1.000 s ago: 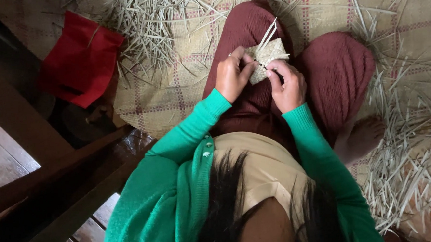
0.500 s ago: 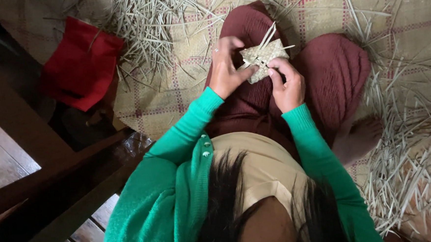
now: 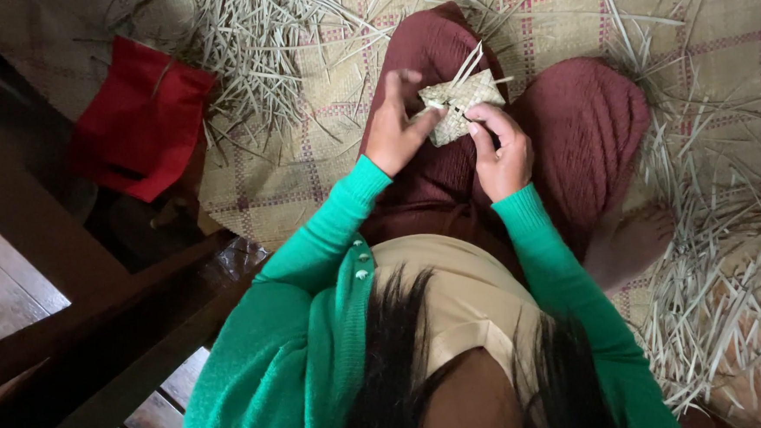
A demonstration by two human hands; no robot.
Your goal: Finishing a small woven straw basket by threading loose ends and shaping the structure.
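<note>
Woven pouch between both hands, over lap

no packages, labels, signs or screens in view

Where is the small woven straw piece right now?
In the head view, the woven straw piece sits upper centre, held between the left hand and the right hand, above the maroon-clad lap on the checked mat.

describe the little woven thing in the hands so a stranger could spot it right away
Start at the checked straw mat, then the maroon-clad lap on it. Above the lap, the left hand and right hand grip a small woven pouch. Unlike the loose strips scattered around, it is tightly plaited and diamond-shaped.
</note>
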